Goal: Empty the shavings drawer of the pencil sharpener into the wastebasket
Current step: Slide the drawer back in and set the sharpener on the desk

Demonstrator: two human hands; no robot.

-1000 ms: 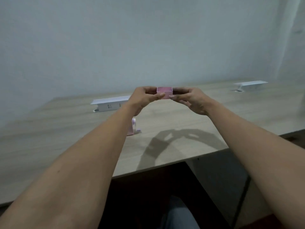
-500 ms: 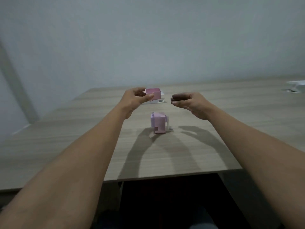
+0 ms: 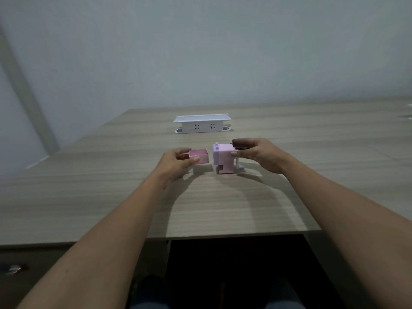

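A pink shavings drawer point(image 3: 200, 156) is held just above the wooden table point(image 3: 111, 186), open side up, with my left hand point(image 3: 178, 163) shut on its left end. Immediately to its right stands the pale purple and pink pencil sharpener point(image 3: 224, 160), upright on the table, its empty drawer slot facing the drawer. My right hand point(image 3: 256, 156) grips the sharpener's top and right side with thumb and fingers. A small crank handle point(image 3: 240, 167) sticks out at the sharpener's lower right. No wastebasket is in view.
A white socket box point(image 3: 201, 124) with a raised lid stands on the table behind the hands. The table's front edge runs across below my forearms, with dark space underneath. A grey wall rises behind the table.
My left hand lowered the drawer from in front of the socket box down beside the sharpener. My right hand, empty and open half a second ago, has closed on the sharpener.
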